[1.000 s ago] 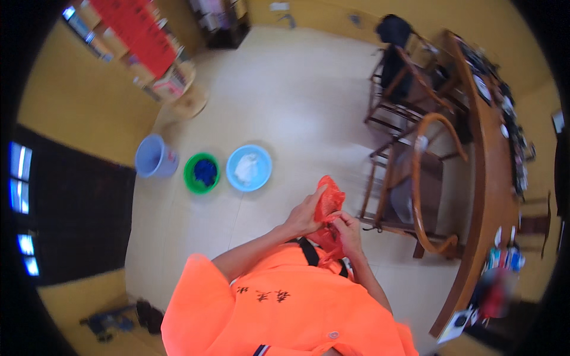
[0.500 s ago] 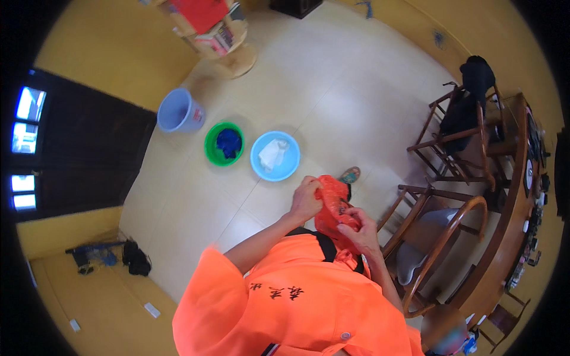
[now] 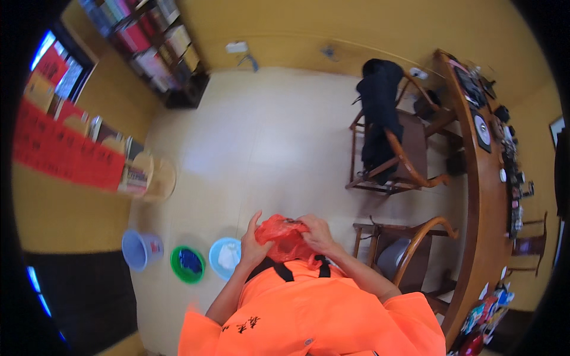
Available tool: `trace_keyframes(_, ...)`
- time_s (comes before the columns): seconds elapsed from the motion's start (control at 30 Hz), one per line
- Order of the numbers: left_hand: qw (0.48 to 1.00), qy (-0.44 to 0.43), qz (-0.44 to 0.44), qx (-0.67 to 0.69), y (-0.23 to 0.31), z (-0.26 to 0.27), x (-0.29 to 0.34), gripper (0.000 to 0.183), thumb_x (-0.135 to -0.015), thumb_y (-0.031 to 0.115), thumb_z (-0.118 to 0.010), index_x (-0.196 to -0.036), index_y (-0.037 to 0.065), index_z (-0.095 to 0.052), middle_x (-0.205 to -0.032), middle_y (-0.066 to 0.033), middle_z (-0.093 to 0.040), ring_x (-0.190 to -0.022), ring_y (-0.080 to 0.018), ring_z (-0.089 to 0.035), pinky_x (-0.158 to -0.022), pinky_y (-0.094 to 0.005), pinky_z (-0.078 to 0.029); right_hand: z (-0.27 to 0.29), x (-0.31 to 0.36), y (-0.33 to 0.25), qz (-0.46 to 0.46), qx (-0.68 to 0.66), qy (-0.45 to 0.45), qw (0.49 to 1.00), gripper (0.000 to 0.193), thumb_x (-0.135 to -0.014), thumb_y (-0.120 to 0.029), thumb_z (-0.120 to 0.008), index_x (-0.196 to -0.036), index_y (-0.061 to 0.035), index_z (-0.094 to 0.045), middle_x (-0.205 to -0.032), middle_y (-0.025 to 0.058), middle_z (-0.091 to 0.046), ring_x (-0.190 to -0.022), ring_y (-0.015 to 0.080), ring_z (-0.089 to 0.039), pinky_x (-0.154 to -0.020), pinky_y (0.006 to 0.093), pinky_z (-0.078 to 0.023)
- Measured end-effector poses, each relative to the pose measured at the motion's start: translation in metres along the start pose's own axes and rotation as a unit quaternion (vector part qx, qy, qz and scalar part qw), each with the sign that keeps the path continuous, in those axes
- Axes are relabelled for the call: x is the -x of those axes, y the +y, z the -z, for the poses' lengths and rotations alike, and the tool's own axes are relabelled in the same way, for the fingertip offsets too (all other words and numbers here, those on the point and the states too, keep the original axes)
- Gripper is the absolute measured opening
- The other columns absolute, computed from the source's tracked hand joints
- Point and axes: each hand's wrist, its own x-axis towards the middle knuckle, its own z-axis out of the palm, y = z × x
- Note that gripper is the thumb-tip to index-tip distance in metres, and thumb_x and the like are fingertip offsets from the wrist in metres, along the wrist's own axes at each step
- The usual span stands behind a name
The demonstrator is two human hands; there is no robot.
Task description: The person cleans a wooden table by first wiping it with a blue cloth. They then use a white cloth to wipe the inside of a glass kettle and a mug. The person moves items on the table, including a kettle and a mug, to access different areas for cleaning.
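A thin, crumpled red plastic bag is held in front of my waist, its mouth spread toward me. My left hand grips its left side, with the thumb toward the opening and a finger sticking up. On the opposite side, my right hand pinches the bag's upper right edge. What lies inside the bag, if anything, cannot be made out. Closest to my left hand is a light blue basin on the floor, with a white cloth in it.
Beside it stand a green basin with dark blue cloth and a tall blue-purple bucket. Two wooden armchairs, the farther one draped with a dark garment, flank a long wooden table at right. Bookshelves stand far left.
The view has turned toward the right, so the basins sit lower left. My hands have drawn level, and the red bag has gone from hanging bunched to being spread wider.
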Motion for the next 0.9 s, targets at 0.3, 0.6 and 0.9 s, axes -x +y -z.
trace_keyframes(0.3,0.996,-0.073,-0.022,-0.040,-0.014,-0.010,-0.208,0.034,-0.064,0.005,-0.068,-0.097,0.002,-0.063,-0.100,-0.0131,-0.063,-0.084,-0.0283,-0.062,-0.075,-0.0353,-0.049,0.021,-0.193,0.035,-0.028,-0.110,0.031,0.993,0.030,-0.078,-0.013,-0.058,-0.107,-0.0100,-0.062,-0.082,0.0186,-0.063,-0.075,0.0363,-0.062,-0.066,0.0417,-0.049)
trace_keyframes(0.6,0.971,-0.160,-0.171,-0.047,0.055,0.009,-0.457,0.029,-0.068,-0.008,-0.050,-0.091,0.000,-0.065,-0.104,-0.0150,-0.061,-0.086,-0.0292,-0.062,-0.078,-0.0334,-0.048,0.094,-0.374,0.052,-0.088,-0.080,0.057,0.991,0.037,-0.074,-0.019,-0.065,-0.109,-0.0070,-0.057,-0.096,0.0147,-0.065,-0.087,0.0325,-0.063,-0.072,0.0396,-0.049)
trace_keyframes(0.9,0.964,-0.142,0.067,0.214,0.131,-0.044,-0.663,0.019,-0.079,-0.007,-0.045,-0.085,-0.002,-0.063,-0.079,-0.0007,-0.062,-0.072,-0.0065,-0.053,-0.067,-0.0228,-0.045,0.184,-0.491,0.166,-0.207,0.044,0.148,0.966,0.049,-0.062,-0.002,-0.061,-0.110,-0.0074,-0.054,-0.098,0.0138,-0.055,-0.090,0.0342,-0.057,-0.074,0.0434,-0.046)
